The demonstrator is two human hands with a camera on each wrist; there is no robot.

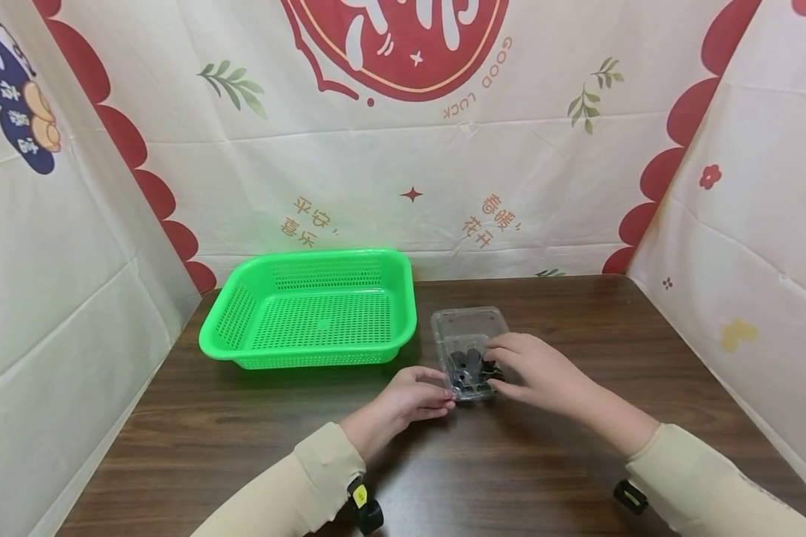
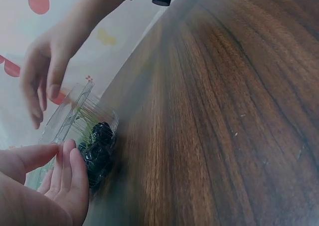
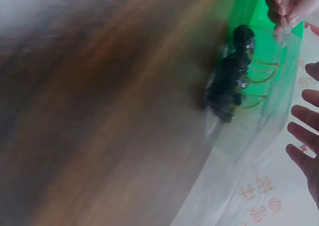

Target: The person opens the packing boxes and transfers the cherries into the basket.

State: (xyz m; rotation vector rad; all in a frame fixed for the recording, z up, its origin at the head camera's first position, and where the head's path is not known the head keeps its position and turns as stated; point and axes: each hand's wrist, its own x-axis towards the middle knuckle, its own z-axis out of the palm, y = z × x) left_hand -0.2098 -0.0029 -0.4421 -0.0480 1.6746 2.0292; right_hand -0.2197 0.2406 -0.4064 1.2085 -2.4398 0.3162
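A clear plastic box [image 1: 472, 326] sits on the table, holding several dark cherries [image 1: 469, 365], whose thin stems show in the right wrist view. At the box's near left corner, my left hand [image 1: 406, 403] pinches the rim between thumb and fingers; the left wrist view shows the same grip on the plastic edge [image 2: 67, 121]. My right hand [image 1: 537, 373] is over the box's right side. In the right wrist view its fingers [image 3: 305, 117] are spread, apart from the cherries [image 3: 230, 79], with nothing held.
Left of the box stands a green plastic basket [image 1: 309, 350] with perforated walls. Both are on a dark wooden table [image 1: 530, 477]. Printed cloth [image 1: 389, 164] rises behind the table and along both sides.
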